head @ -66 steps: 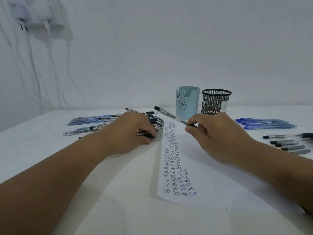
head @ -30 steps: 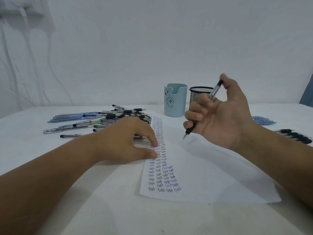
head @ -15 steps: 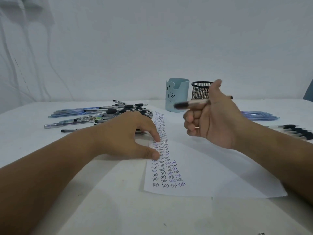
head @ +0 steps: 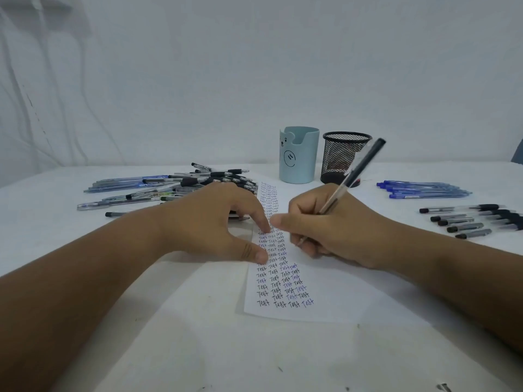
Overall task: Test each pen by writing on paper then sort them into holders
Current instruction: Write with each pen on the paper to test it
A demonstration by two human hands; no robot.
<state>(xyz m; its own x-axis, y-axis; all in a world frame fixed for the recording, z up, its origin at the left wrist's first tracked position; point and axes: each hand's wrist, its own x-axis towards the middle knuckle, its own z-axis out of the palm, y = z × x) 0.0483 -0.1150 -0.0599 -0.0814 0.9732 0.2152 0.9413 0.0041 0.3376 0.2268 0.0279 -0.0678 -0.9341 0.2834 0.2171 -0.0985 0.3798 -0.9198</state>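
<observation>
Setting: white table (head: 85,278) seen against a plain pale wall; thin cables hung down the wall at far left.
Writing: "Test" repeated in cols down the left strip of the paper (head: 339,301), mostly black ink, some blue.
Paper: white sheet, laid flat at centre, near edge towards the viewer.
Holders: blue holder (head: 298,155), smooth cylinder w/ a bear face and a notched rim, stood far centre; black mesh holder (head: 343,157), wire round cup, stood just right of it, apart.
Unsorted pens: loose heap (head: 169,188) at far left, clear and blue barrels, black grips.
Sorted rows: blue capped pens (head: 421,189) lined up at far right; black pens (head: 467,219) lined up nearer, right edge.
Left hand (head: 215,222): laid palm down, index and thumb spread and pressed on the paper's left edge; nothing gripped.
Right hand (head: 334,224): fingers curled round the pen (head: 353,174) in a writing grip, heel rested on the sheet.
Pen: clear barrel, black cap end tilted up and right; tip seen at the paper beside the written cols, contact can't be confirmed.
</observation>
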